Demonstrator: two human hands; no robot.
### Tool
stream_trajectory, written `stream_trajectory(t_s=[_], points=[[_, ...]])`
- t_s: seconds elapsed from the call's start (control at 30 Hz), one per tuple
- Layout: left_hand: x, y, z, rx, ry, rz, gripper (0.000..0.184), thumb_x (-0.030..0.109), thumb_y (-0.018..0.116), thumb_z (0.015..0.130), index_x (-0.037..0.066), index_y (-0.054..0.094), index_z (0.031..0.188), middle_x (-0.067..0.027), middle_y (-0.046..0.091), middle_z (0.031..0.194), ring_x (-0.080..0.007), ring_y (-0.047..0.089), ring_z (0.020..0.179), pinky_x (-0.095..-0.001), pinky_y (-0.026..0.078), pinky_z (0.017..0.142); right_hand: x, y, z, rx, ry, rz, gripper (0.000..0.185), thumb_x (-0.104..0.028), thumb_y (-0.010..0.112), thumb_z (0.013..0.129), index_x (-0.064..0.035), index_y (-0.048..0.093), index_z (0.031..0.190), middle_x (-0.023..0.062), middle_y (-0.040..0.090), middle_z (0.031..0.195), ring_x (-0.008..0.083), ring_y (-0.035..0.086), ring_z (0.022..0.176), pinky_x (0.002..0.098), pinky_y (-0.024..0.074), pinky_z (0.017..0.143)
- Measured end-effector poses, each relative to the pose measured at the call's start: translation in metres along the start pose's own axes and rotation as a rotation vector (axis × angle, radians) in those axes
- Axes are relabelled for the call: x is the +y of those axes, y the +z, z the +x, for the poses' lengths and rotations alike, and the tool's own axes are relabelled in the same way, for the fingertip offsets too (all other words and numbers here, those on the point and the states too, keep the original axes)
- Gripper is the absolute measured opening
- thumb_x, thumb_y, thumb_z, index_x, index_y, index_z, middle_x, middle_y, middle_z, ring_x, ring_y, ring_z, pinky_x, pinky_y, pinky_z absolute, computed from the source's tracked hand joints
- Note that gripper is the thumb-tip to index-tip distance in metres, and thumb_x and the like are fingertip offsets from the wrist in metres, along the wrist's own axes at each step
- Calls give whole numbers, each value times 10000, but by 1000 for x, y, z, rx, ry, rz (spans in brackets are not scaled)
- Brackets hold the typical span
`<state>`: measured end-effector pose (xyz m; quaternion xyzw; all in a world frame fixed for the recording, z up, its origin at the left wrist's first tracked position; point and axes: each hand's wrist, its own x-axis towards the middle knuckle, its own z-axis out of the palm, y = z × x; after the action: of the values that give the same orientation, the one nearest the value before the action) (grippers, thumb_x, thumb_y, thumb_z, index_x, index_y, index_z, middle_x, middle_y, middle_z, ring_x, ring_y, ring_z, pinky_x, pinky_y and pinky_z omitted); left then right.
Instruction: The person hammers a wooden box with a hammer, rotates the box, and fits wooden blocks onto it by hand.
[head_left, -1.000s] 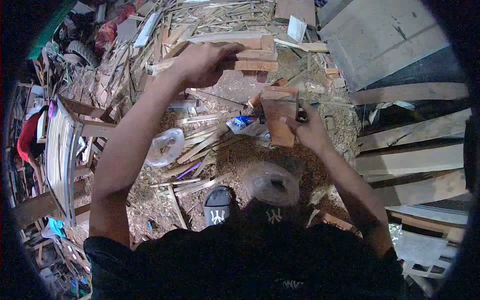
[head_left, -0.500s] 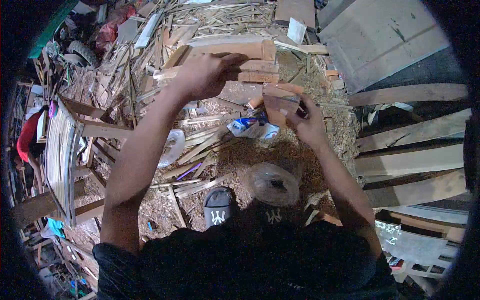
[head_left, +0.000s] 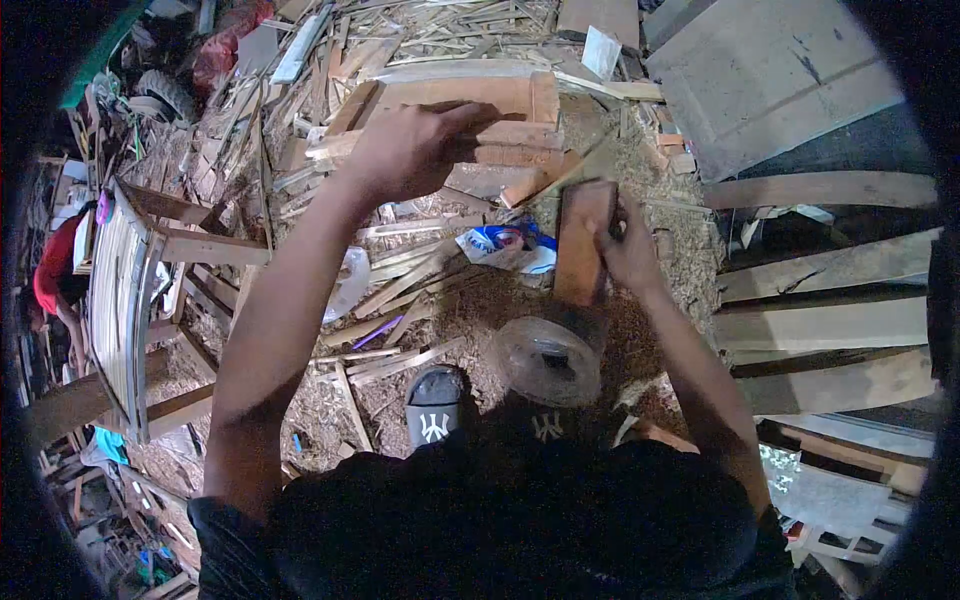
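Far left, a person in a red top (head_left: 58,265) bends beside a pale ribbed panel (head_left: 118,310) propped on brown wooden members, with a chunky-treaded tyre (head_left: 165,97) behind. Coming in, a crumpled clear plastic bag (head_left: 345,285) lies near a thin purple strip (head_left: 377,333) among splintered offcuts.

Now the left hand (head_left: 405,150): fingers grasping the near rail of a wooden frame (head_left: 525,92), index finger stretched out across it. That's a long shape, smooth tan panel inside, raised rails around. Below, there's lettering! A black slide sandal (head_left: 433,405) wears a white interlocking NY, and its shadowed partner (head_left: 547,427) shows the same monogram.

Between the hands, a blue-and-white wrapper (head_left: 515,247) sits crinkled, its print too small to read; nearer the feet, a rounded, see-through plastic piece (head_left: 545,362).

And here's the wooden block (head_left: 585,240), reddish-brown, oblong, dark at its far end, up above the sawdust floor (head_left: 690,250). The right hand (head_left: 630,250) has it, fingers clasped on its right edge. Far right, a broad grey sheet (head_left: 775,80) leans over a row of rough planks (head_left: 825,190).
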<state>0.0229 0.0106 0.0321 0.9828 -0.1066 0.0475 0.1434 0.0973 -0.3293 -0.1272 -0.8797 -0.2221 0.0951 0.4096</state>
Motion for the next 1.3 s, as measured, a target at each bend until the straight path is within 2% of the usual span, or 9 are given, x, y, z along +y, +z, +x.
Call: stream_trajectory(t_s=[0.07,0.13,0.17,0.27,0.37,0.7,0.87,1.03,1.3], points=[[-2,3,-1,-14,-13,9,489,248,662,893,229,522,1361,-170,718,959,-409,681,823,-524,541,708,-21,-10,-23,-40,122,-63,769,-193,703,883,22,306,1506,331,445,1423,443,436,1359,467,390,1114],[-3,3,-2,-31,-28,18,495,236,664,887,227,522,1361,-167,720,954,-408,682,817,-521,542,706,-5,-13,-36,22,-173,-316,836,-136,722,822,-45,295,1534,342,306,1513,457,337,1418,500,384,1117],[-2,3,-3,-20,-16,-5,497,224,667,880,217,527,1357,-163,722,949,-406,683,813,-518,543,705,-7,-20,-43,-72,-186,-156,802,-124,663,835,-196,315,1554,280,192,1591,440,237,1471,504,309,1173],[-8,9,-3,21,26,-25,502,204,671,866,198,536,1350,-156,725,941,-403,684,808,-515,543,704,4,-38,-50,-494,-557,-867,677,-170,566,893,-322,368,1522,165,229,1618,382,218,1496,522,200,1220],[-14,13,-2,44,52,-46,508,193,675,857,187,541,1347,-155,725,933,-405,682,802,-519,542,704,11,-34,-57,-457,-728,-918,619,-139,496,886,-390,440,1450,56,268,1620,326,227,1504,542,143,1235],[-9,7,-2,-41,1,3,591,177,710,839,197,520,1398,-149,710,1106,-387,699,849,-485,578,738,-41,-41,-16,-527,-771,-992,622,-230,690,807,-160,478,1388,102,403,1526,305,306,1468,543,170,1227],[-8,7,-3,-38,-10,-33,570,164,703,842,197,532,1385,-140,702,1138,-388,692,891,-486,576,765,-87,-42,-5,-58,-177,33,863,-278,930,647,-48,470,1341,177,582,1306,314,559,1248,418,451,1052],[-7,8,-2,11,11,-28,529,162,680,846,180,536,1355,-150,727,962,-395,685,821,-507,541,728,-94,-25,7,-255,-86,269,875,-284,927,666,-30,467,1365,146,650,1204,254,638,1117,384,498,987],[13,13,-16,43,28,-21,517,172,708,860,198,562,1356,-88,598,1369,-329,640,1140,-437,571,886,-94,-9,30,-280,-231,240,855,-217,910,680,20,483,1382,157,667,1210,240,659,1097,373,523,965]])
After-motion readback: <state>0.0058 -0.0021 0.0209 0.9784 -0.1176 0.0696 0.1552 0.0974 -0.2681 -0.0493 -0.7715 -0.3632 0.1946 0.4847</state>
